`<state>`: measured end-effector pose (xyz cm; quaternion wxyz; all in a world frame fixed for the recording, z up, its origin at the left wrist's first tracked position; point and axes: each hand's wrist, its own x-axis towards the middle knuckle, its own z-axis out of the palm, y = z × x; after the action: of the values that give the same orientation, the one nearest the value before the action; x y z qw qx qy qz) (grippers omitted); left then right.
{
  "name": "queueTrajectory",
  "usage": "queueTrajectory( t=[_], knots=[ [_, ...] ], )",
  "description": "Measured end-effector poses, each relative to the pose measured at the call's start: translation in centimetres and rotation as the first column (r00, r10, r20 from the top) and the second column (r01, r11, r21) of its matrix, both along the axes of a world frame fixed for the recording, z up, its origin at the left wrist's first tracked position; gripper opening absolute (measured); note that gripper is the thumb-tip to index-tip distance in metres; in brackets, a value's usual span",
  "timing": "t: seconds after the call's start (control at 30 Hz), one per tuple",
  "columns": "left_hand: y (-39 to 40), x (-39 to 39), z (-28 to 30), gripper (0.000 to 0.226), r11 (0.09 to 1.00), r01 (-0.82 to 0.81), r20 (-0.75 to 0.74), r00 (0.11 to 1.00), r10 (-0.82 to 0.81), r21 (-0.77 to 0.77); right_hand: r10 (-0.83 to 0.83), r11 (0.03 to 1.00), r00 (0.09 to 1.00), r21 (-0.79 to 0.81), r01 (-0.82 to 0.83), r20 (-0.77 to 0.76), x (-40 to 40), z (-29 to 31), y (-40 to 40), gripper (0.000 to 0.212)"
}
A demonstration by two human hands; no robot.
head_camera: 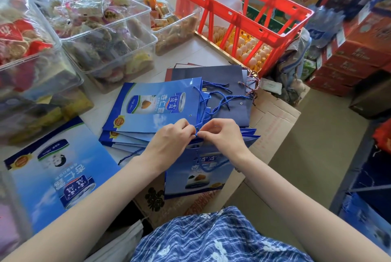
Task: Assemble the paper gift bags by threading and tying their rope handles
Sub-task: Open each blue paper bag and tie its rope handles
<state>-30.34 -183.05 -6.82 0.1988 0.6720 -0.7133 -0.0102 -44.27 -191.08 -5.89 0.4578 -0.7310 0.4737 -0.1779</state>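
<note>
The gift bags [156, 107] are sky blue, their rope handles [213, 103] royal blue; the crate [237, 14] is red, the dress [211, 238] blue-and-white checked.

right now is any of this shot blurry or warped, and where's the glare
Head view: wide-angle bending curves the red crate and the forearms at the edges; the far right boxes are smeared; glare sits on the clear plastic tubs at upper left; the left hand, right hand and the blue rope they pinch are fairly sharp, under soft, even light.

Red crate [237, 10] over egg trays [251, 50] beyond the hands; clear snack tubs [110, 35] far left; cartons [351, 54] right.
</note>
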Motion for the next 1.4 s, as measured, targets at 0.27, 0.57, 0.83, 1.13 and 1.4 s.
queueTrajectory(
  t=[0.27,0.57,0.83,1.13,1.4],
  knots=[
    [0.6,0.3,-0.4,0.014,0.929,0.074,0.226,0.974,0.010,-0.363,0.156,0.987,0.982,-0.020,-0.159,-0.109,-0.1,0.5,0.1,0.009],
    [-0.6,0.5,1.0,0.007,0.954,-0.037,-0.590,0.779,0.213,0.296,0.207,0.970,0.978,-0.136,-0.204,0.013,-1.2,0.4,-0.2,0.008],
    [-0.5,1.1,1.3,0.008,0.774,0.231,-0.801,0.287,0.525,0.590,0.203,0.978,0.977,0.024,-0.205,0.063,-1.2,1.0,-0.4,0.019],
    [-0.6,0.4,1.7,0.011,0.806,0.121,-0.780,0.368,0.506,0.580,0.300,0.949,0.954,0.090,-0.301,0.027,-0.9,1.5,-0.6,0.028],
    [-0.6,-0.2,0.7,0.009,0.839,0.024,-0.820,0.231,0.524,0.543,0.213,0.977,0.975,0.014,-0.214,0.058,-0.6,1.1,0.0,0.027]
  ],
)
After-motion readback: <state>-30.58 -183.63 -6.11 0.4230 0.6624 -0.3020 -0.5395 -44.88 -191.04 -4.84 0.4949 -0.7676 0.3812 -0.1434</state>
